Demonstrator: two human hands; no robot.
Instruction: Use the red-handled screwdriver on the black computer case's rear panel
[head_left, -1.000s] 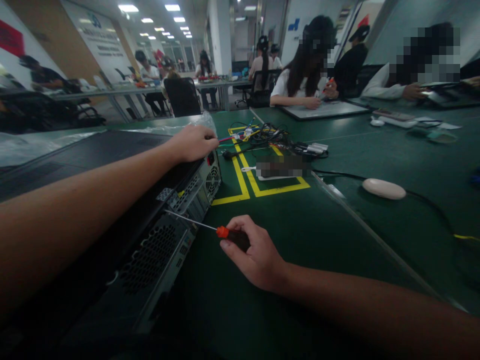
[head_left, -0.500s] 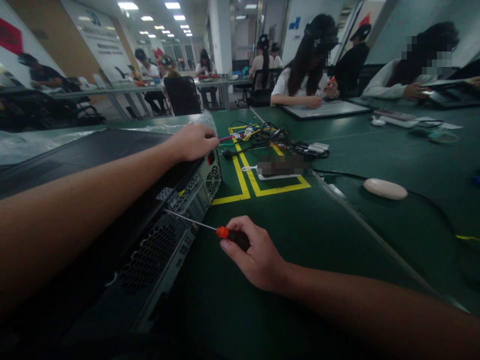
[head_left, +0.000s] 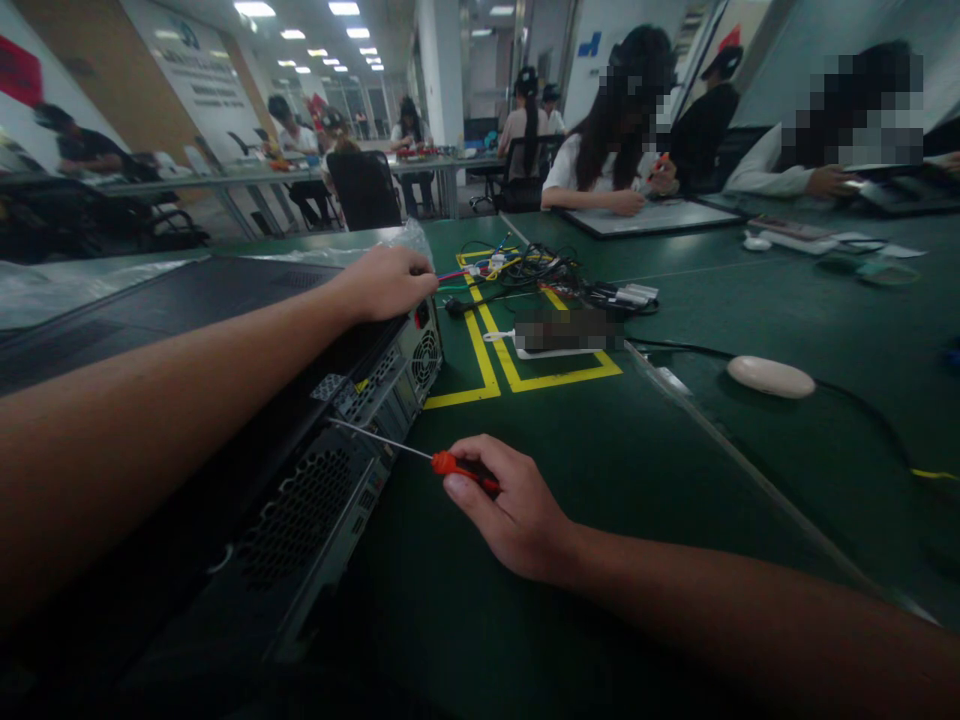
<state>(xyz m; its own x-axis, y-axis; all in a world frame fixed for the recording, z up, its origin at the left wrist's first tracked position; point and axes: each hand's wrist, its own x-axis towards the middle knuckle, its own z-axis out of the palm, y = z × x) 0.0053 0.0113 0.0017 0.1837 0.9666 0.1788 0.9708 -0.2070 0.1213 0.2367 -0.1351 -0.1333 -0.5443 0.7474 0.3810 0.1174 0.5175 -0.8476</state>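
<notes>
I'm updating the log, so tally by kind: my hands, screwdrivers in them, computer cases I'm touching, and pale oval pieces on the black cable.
Left hand and right hand: 2
Screwdriver: 1
Computer case: 1
Pale oval piece: 1
Total: 5

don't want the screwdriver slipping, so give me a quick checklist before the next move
1. Screwdriver gripped: ok, its handle is in the right hand.
2. Left hand on the computer case: ok, it rests at the top edge.
3. Tip seated: cannot tell, it reaches the case's rear edge but is too small to judge.
4. Cable bundle apart from the screwdriver: ok.
5. Light on the rear panel: not ok, the nearest end is in deep shadow.
</notes>
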